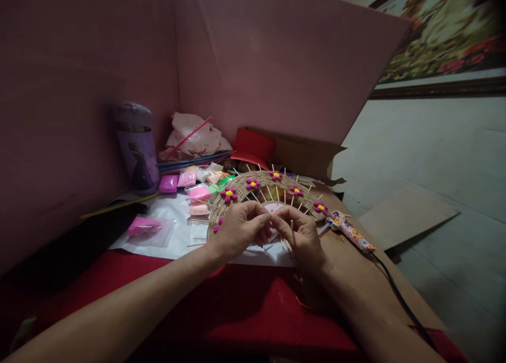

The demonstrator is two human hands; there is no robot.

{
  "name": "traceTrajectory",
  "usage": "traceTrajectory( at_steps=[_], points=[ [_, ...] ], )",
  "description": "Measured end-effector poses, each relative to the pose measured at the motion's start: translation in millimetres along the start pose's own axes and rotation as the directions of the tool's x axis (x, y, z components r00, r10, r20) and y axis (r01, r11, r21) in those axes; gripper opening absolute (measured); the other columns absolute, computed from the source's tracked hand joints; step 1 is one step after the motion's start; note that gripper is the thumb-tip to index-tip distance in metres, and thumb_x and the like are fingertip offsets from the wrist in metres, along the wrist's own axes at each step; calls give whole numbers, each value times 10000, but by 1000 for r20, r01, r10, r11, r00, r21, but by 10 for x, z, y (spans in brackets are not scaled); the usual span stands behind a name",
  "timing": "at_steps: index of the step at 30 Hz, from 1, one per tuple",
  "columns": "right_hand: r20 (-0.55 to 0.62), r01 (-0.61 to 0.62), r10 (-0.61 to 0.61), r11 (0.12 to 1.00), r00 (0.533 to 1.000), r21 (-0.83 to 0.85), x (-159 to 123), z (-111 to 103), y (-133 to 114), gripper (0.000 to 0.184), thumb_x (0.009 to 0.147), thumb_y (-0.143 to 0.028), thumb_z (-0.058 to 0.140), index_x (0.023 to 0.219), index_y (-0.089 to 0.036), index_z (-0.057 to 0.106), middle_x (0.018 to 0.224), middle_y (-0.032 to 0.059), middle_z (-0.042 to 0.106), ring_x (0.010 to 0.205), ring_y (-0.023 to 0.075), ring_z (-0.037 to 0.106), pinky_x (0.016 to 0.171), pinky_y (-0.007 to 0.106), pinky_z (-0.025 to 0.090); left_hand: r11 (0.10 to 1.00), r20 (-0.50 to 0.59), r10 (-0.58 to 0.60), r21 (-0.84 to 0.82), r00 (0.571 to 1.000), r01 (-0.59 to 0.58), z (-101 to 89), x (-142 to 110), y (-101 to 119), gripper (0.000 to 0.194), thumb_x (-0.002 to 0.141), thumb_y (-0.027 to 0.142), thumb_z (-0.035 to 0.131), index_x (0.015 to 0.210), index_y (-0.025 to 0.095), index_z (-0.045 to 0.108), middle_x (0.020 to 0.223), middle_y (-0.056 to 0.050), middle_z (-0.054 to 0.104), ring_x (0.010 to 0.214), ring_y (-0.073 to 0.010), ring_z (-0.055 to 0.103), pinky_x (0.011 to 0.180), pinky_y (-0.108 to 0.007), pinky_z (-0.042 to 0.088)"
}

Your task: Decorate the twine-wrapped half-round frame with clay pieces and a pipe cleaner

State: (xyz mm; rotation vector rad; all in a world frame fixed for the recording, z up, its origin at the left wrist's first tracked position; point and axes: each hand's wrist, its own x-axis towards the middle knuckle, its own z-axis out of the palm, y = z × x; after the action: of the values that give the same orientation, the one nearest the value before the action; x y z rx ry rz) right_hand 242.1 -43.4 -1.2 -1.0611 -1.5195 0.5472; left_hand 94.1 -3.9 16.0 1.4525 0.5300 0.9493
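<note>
My left hand [236,230] and my right hand [303,241] meet above the near side of a ring woven from twine [243,183]. Thumbs and fingertips of both are pinched together; what lies between them is hidden or too small to name. Thin wooden sticks poke out around the ring's inner and outer edges. Magenta flowers with yellow centres [253,184] are set along the band. My hands cover the ring's near part and most of its middle, where a bit of pale patterned material [273,207] shows.
White sheeting [166,244] lies under bagged pink clay [144,225] and several other colourful packets [198,193]. A purple tumbler [138,149] stands left. To the right is a flower-patterned glue gun [350,230] with a black cord. Behind are a red box [253,146] and pink panels [269,62].
</note>
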Motion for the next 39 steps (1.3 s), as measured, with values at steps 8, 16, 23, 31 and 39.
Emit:
traceTrajectory(
  at_steps=[8, 16, 23, 31, 39],
  points=[
    [13, -3, 3, 1000, 1000, -2, -5, -3, 12, 228, 820, -373, 620, 689, -187, 598, 673, 14, 579, 620, 141, 527, 558, 262, 446, 998, -2, 53, 18, 999, -53, -5, 4, -53, 174, 780, 268, 602, 704, 116, 565, 501, -4, 604, 389, -77, 544, 387, -181, 452],
    [10, -29, 28, 999, 1000, 16, -20, 0, 0, 235, 820, -382, 618, 695, -185, 595, 658, -1, 578, 589, 132, 530, 551, 252, 434, 1000, 23, 15, -11, 1000, -15, -9, 10, -42, 222, 763, 318, 624, 700, 119, 549, 512, -10, 607, 396, -85, 547, 397, -196, 461],
    [45, -31, 29, 999, 999, 30, -23, -24, 59, 252, 829, -404, 601, 699, -190, 577, 665, 4, 572, 604, 143, 528, 569, 268, 435, 1000, 47, -3, -30, 999, 4, -26, 10, -21, 336, 768, 443, 620, 713, 121, 544, 552, -35, 634, 421, -93, 560, 417, -204, 455],
    [70, -15, 18, 999, 997, -43, -34, -57, 44, 312, 894, -427, 479, 704, -199, 573, 620, -5, 491, 551, 128, 421, 502, 246, 341, 1000, 28, -4, 22, 1000, 3, -13, -12, 20, 286, 807, 365, 569, 655, 125, 539, 516, -17, 606, 412, -79, 538, 436, -196, 440],
    [73, 11, -6, 998, 997, -67, -37, -59, 30, 315, 902, -397, 469, 671, -193, 538, 615, -14, 451, 552, 124, 403, 509, 248, 337, 998, 26, -5, 60, 1000, 3, -19, -13, -2, 278, 785, 365, 576, 647, 126, 542, 530, -26, 601, 439, -95, 551, 450, -220, 466]
  ],
)
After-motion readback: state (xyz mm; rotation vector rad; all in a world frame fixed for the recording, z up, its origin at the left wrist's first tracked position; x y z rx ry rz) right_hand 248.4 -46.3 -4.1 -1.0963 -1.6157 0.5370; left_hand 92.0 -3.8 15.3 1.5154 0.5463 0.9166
